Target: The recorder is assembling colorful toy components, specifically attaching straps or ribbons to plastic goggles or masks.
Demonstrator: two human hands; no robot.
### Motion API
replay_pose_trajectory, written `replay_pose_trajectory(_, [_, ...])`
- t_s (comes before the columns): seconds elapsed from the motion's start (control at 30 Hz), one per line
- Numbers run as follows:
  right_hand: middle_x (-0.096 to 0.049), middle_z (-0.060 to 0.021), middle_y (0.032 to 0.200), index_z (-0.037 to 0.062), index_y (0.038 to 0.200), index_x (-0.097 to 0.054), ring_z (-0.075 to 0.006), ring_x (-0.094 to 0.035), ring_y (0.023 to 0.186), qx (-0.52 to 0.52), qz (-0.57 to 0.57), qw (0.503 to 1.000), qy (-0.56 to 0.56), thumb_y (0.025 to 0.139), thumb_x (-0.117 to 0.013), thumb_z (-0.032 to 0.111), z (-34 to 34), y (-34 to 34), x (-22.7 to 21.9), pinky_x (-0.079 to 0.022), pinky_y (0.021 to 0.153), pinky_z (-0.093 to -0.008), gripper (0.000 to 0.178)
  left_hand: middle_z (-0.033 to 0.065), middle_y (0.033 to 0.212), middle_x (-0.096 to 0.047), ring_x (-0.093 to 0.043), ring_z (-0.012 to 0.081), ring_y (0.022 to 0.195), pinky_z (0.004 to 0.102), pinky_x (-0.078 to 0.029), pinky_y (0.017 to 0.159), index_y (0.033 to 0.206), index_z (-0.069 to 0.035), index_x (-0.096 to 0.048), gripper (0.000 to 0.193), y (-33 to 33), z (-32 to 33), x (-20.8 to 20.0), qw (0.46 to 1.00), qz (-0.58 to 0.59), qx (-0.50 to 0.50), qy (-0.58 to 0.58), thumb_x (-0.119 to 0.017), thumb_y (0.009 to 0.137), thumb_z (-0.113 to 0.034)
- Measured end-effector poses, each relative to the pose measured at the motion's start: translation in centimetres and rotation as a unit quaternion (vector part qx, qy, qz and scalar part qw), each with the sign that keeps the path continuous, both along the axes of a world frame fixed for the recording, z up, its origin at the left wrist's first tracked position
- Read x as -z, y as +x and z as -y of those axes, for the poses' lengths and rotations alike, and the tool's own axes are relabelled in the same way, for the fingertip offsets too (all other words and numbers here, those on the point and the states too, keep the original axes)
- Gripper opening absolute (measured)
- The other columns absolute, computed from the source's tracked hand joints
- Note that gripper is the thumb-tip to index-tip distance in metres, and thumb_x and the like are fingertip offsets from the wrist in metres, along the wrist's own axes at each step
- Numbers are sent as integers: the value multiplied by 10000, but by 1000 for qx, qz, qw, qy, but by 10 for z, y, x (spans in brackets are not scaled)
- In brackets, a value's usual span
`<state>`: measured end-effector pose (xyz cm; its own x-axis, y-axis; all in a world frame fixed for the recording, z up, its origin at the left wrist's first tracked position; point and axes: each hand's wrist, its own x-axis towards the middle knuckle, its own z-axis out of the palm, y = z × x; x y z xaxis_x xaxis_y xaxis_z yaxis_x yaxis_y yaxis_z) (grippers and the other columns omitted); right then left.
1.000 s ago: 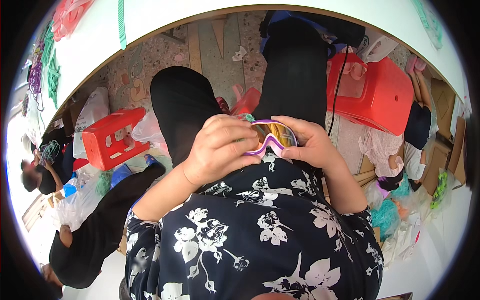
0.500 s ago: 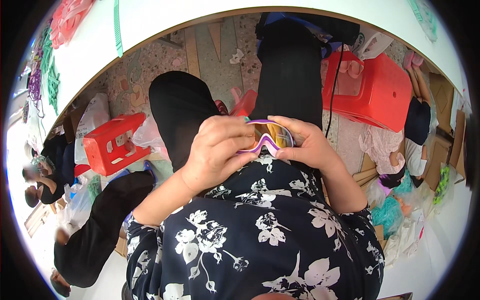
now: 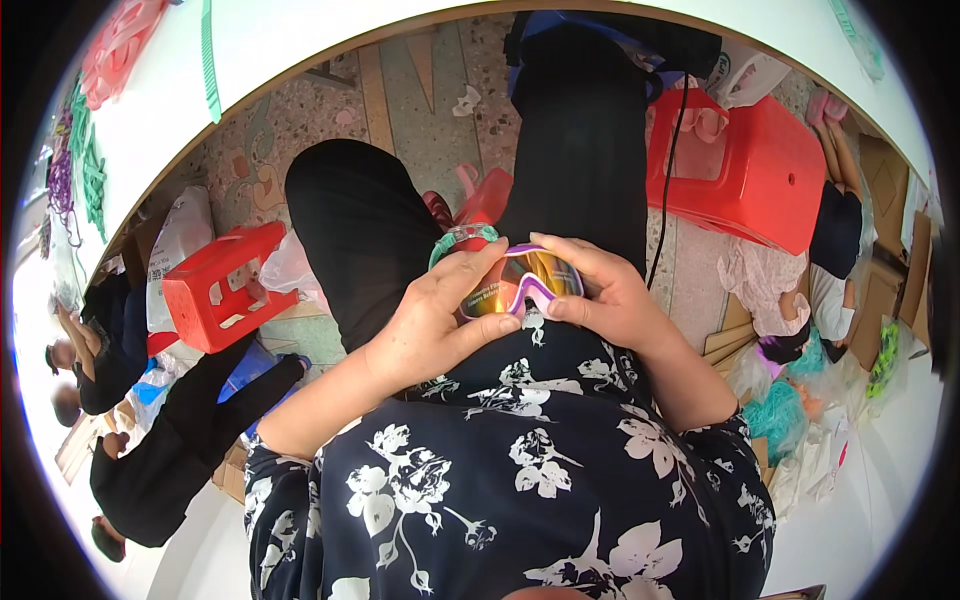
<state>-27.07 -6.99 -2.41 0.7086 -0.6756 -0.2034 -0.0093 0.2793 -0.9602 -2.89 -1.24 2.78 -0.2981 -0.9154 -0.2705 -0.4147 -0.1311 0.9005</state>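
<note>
Over my lap I hold a pair of goggles with a purple and white frame and a shiny orange mirrored lens. My left hand grips their left side, thumb below by the nose notch and fingers along the upper edge. On the other side my right hand pinches the frame between its thumb and fingers. A green strap loops out beyond my left fingers. Small print shows on the left part of the lens.
A white table curves across the far side, with green straps and pink pieces at its left. Red stools stand on both sides. Other people sit at left and right. Bagged turquoise straps lie at right.
My left hand has shifted its grip outward and opened, baring the left part of the lens. The green strap now shows beyond my fingers. A person at left has moved.
</note>
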Motion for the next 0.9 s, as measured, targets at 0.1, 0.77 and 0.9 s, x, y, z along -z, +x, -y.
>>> replay_pose_trajectory(0.1, [-597,-130,1260,-1,1419,-499,-173,-585,1137,11,10,995,96,866,-764,121,0,2,-3,-469,965,-301,625,232,1184,-614,-634,346,1075,388,-517,920,1394,50,-478,674,-3,-1,6,999,-3,-32,5,-772,862,-240])
replay_pose_trajectory(0.77, [-691,-145,898,-8,1073,-618,-236,-710,780,183,-126,952,-212,725,-778,167,-7,31,7,-564,701,-317,421,164,889,-621,-644,354,778,424,-530,698,1078,24,-588,436,-34,13,30,961,127,-116,-217,-718,693,-136])
replay_pose_trajectory(0.9, [-692,-144,916,-6,1078,-620,-248,-713,815,183,-130,951,-214,726,-784,169,-4,32,2,-565,735,-327,426,168,922,-622,-647,321,774,387,-535,696,1123,18,-573,462,-31,15,30,961,128,-106,-220,-718,704,-112])
